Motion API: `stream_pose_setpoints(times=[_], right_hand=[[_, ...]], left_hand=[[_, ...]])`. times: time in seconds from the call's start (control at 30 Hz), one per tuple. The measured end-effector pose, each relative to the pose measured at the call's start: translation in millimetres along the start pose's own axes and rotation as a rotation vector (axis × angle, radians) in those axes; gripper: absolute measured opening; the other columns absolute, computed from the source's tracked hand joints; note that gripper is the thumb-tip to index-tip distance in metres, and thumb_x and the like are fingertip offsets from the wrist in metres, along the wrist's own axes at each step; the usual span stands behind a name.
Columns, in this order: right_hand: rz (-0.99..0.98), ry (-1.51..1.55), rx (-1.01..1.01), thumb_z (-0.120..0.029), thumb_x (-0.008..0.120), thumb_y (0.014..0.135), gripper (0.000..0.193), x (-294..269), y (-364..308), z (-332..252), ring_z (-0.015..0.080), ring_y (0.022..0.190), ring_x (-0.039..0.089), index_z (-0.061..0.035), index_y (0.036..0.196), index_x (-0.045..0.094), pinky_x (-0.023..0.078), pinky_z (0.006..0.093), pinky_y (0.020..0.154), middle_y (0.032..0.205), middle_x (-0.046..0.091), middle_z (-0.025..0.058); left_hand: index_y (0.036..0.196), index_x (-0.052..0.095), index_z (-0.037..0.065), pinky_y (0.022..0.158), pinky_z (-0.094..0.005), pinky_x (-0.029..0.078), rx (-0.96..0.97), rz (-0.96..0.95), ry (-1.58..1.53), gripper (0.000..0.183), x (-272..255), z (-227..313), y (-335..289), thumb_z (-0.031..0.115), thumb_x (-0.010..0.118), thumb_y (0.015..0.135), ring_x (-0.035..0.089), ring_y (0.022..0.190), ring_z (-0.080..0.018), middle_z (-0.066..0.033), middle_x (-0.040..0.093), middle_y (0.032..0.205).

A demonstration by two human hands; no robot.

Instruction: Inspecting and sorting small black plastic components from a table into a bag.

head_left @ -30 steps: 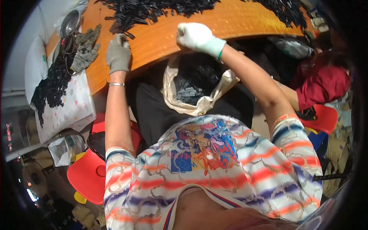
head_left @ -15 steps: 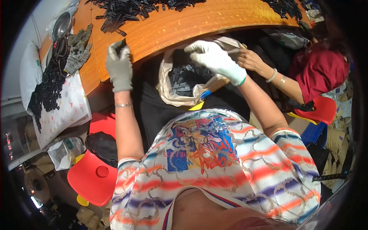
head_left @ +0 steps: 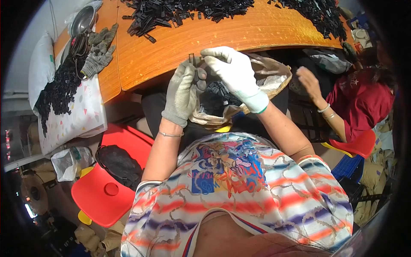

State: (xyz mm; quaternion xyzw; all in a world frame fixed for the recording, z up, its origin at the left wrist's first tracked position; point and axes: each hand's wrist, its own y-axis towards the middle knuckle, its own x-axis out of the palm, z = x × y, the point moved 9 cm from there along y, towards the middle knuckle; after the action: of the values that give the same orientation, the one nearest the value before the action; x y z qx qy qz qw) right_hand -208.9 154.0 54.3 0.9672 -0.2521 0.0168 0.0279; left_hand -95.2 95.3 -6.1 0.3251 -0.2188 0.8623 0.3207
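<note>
My left hand (head_left: pixel 180 92), in a grey-palmed work glove, is closed round a small black plastic clip (head_left: pixel 191 58) that sticks up above its fingertips. Close beside it, my right hand (head_left: pixel 237 76) wears a white glove, its thumb and forefinger drawn together next to the clip. What those right fingertips pinch is too small to make out. Below both hands, a beige bag (head_left: pixel 209 121) stands open at my lap with black plastic pieces (head_left: pixel 219 96) inside. My right hand covers part of its mouth.
On the wooden table (head_left: pixel 150 60) lie heaps of black clips (head_left: pixel 171 12). Grey knit gloves (head_left: pixel 98 51), a metal bowl (head_left: pixel 83 20) and more black parts (head_left: pixel 62 92) are at the left. A red chair (head_left: pixel 102 195) stands left; a co-worker's hand (head_left: pixel 310 83) is right.
My left hand has moved right and the right hand slightly, bringing them together over the bag. The co-worker's hand has left the bag's edge and drawn away to the right.
</note>
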Motion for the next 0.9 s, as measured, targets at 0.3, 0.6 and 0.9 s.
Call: stream_pose_setpoints(times=[0.3, 0.6, 0.9], right_hand=[[0.057, -0.271, -0.152, -0.014, 0.064, 0.087, 0.025, 9, 8, -4, 0.0126, 0.076, 0.065, 0.0002, 0.108, 0.065, 0.052, 0.0251, 0.07, 0.095, 0.067, 0.0111], [0.046, -0.355, -0.185, -0.015, 0.065, 0.087, 0.027, 10, 3, -7, 0.0109, 0.084, 0.065, -0.0002, 0.109, 0.065, 0.052, 0.0246, 0.075, 0.096, 0.07, 0.0088], [-0.107, -0.927, -0.502, -0.019, 0.062, 0.083, 0.017, 34, -3, -20, 0.0333, 0.076, 0.065, -0.0077, 0.096, 0.062, 0.052, 0.0388, 0.067, 0.089, 0.064, 0.014]], left_hand=[[0.121, 0.049, 0.003, 0.064, -0.0196, 0.048, 0.056, -0.003, 0.077, 0.027, 5, 1, -7, 0.018, 0.048, 0.099, 0.053, 0.074, -0.0076, -0.0026, 0.055, 0.087], [0.12, 0.05, 0.001, 0.058, -0.0176, 0.045, 0.151, -0.022, 0.295, 0.027, 8, 8, -9, 0.017, 0.049, 0.098, 0.053, 0.064, -0.0054, -0.0022, 0.056, 0.082], [0.101, 0.059, 0.0, 0.057, -0.0193, 0.04, 0.389, 0.146, 0.742, 0.017, -2, 21, -14, 0.013, 0.049, 0.098, 0.046, 0.064, -0.0033, 0.0027, 0.055, 0.075]])
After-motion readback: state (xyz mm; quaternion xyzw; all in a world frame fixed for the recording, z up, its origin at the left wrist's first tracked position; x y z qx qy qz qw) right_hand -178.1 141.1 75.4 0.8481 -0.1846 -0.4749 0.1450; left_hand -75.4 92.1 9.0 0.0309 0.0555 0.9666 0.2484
